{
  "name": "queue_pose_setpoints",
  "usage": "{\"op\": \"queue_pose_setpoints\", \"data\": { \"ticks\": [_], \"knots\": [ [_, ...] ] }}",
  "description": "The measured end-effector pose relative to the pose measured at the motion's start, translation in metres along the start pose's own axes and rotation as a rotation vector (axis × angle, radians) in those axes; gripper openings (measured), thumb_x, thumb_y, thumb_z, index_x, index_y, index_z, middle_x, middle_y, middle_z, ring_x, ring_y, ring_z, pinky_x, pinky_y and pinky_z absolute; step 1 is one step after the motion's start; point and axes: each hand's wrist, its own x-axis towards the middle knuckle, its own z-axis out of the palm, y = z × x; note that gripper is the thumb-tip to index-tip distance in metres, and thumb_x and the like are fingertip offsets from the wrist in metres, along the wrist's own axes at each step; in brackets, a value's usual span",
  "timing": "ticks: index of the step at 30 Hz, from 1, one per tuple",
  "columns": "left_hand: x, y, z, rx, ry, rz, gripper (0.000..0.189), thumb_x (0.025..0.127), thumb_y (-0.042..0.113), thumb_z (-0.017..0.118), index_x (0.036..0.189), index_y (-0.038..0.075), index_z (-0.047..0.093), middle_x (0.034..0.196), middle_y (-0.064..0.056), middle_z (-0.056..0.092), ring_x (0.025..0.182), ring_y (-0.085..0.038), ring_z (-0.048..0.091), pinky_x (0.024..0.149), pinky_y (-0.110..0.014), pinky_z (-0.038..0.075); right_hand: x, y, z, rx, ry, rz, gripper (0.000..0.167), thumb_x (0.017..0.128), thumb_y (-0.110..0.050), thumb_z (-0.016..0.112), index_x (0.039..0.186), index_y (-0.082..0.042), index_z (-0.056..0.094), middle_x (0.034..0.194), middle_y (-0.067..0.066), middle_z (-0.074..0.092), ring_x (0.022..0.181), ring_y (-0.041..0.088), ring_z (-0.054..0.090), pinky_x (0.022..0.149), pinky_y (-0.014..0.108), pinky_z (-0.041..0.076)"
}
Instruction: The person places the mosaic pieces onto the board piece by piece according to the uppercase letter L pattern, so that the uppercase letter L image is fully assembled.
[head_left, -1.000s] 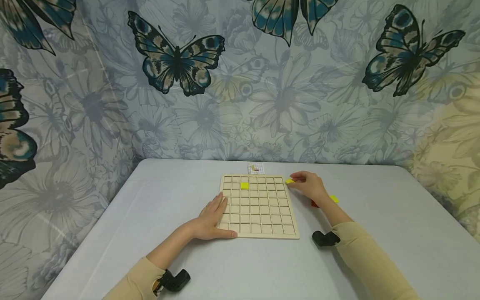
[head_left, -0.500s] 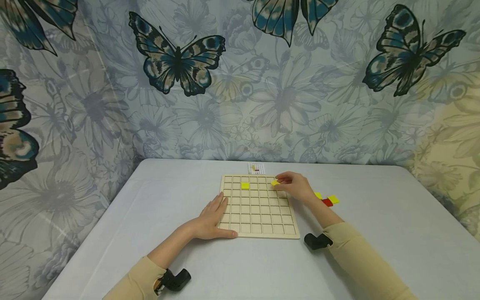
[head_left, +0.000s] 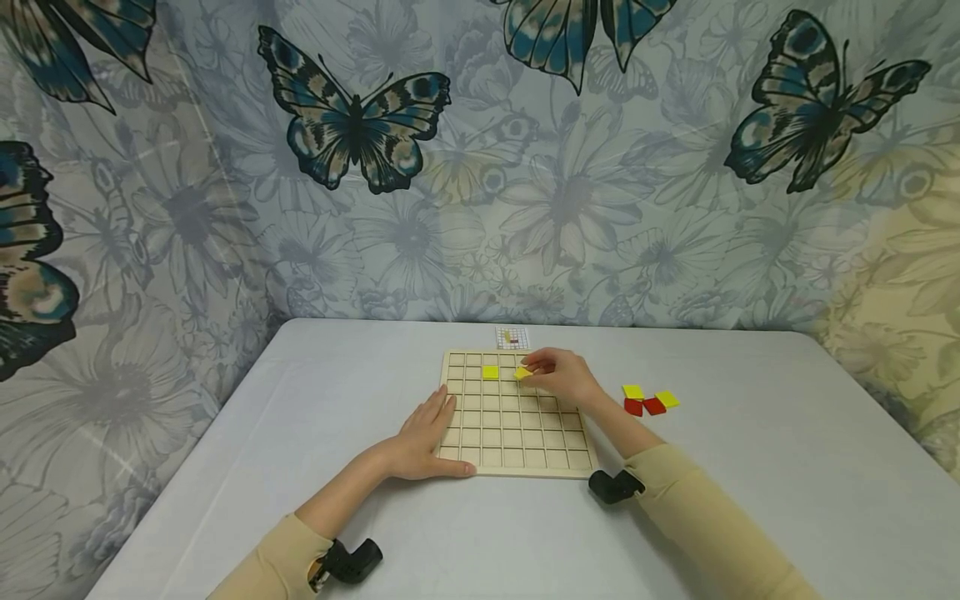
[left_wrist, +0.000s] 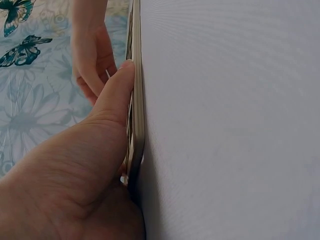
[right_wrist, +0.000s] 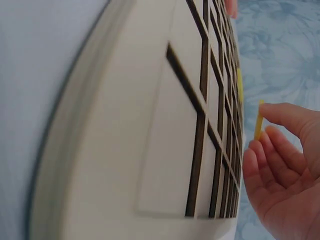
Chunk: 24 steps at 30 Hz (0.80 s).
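Observation:
A pale wooden grid board (head_left: 512, 435) lies on the white table. My left hand (head_left: 422, 435) rests on its left edge with fingers spread, the thumb along the near edge. In the left wrist view that thumb (left_wrist: 117, 92) lies along the board's rim. My right hand (head_left: 564, 377) pinches a yellow square tile (head_left: 522, 374) over the board's upper rows. The right wrist view shows this thin tile (right_wrist: 259, 120) between thumb and fingertips, held apart from the grid. Another yellow tile (head_left: 491, 372) sits in a cell near the top, left of the held one.
Right of the board lie two red tiles (head_left: 655, 406) and two yellow tiles (head_left: 667, 399) in a loose cluster. A small printed grid card (head_left: 512, 337) is behind the board's far edge. A butterfly-patterned cloth (head_left: 480, 208) hangs behind the table.
My right hand has moved left with the yellow tile, from beside the board's right edge to over its upper rows. The loose tiles at right have come into view. My left hand stays put.

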Motion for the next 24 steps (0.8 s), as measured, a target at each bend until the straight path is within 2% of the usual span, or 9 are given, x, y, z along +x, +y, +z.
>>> {"op": "queue_pose_setpoints", "data": {
  "ticks": [16,24],
  "knots": [
    [0.001,-0.002,0.001,0.011,-0.009,-0.011,0.111,0.085,0.056,0.068,0.153,-0.007,0.007,0.160,-0.024,-0.006,0.148,-0.034,-0.006,0.117,-0.050,0.003,0.004,-0.019,0.024,-0.075,-0.069,-0.133,0.028,0.081,-0.014,0.080,0.106,-0.004,0.071,0.092,0.004,0.067,0.083,0.017,0.060,0.075,0.032,0.050],
    [0.001,-0.002,0.001,0.011,-0.008,-0.013,0.111,0.085,0.056,0.068,0.153,-0.007,0.007,0.160,-0.024,-0.006,0.148,-0.034,-0.006,0.117,-0.050,0.004,0.005,-0.021,0.030,-0.142,-0.064,-0.228,0.022,0.080,-0.009,0.080,0.100,-0.004,0.071,0.089,0.004,0.067,0.078,0.015,0.060,0.072,0.031,0.050]
  ]
}}
